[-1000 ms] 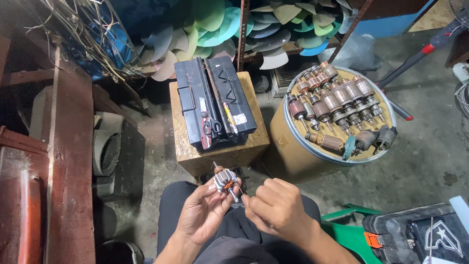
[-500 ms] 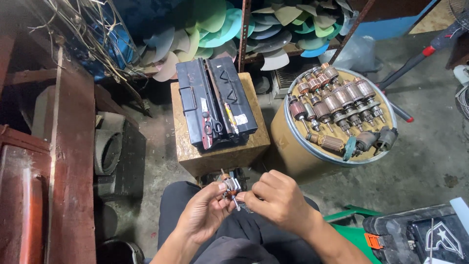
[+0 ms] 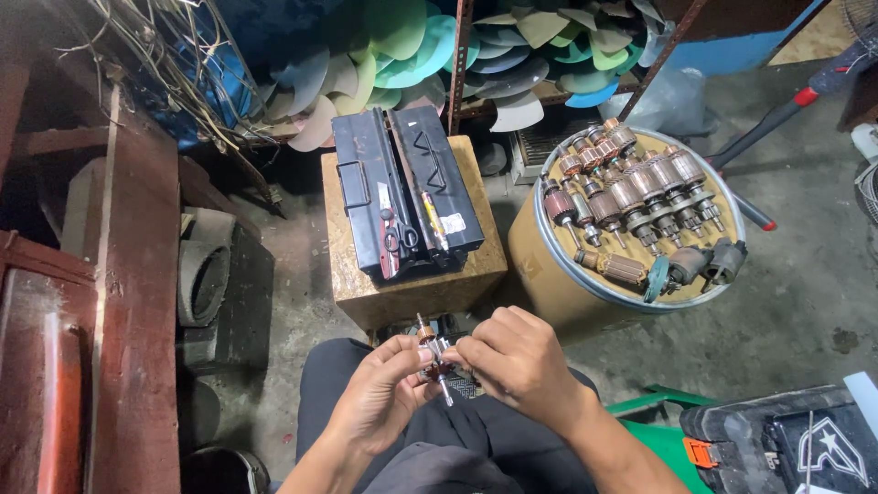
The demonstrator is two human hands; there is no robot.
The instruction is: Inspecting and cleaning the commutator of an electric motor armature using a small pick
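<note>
Evidently the work in hand is close handling of a small motor armature (image 3: pixel 435 359), held low over the person's lap between both hands. The left hand (image 3: pixel 382 393) cups it from below and the side, fingers closed about its wound body, while the right hand (image 3: pixel 514 361) is pinched onto it from the other side; the two hands are drawn together, both gripping the one part. Its thin steel shaft pokes out above and below the fingers, tilted slightly.

Just ahead stands a wooden block serving as a bench (image 3: pixel 412 274), carrying a black battery (image 3: pixel 407 187) with scissors (image 3: pixel 395 240) lying on top. To the right, a round drum (image 3: pixel 585 274) bears many larger armatures (image 3: pixel 640 197) laid in rows on its lid.

As a judgement, this is an inspecting or fiddling step on the armature, and further fine work would call for a steady left-hand hold while the right fingertips act.
</note>
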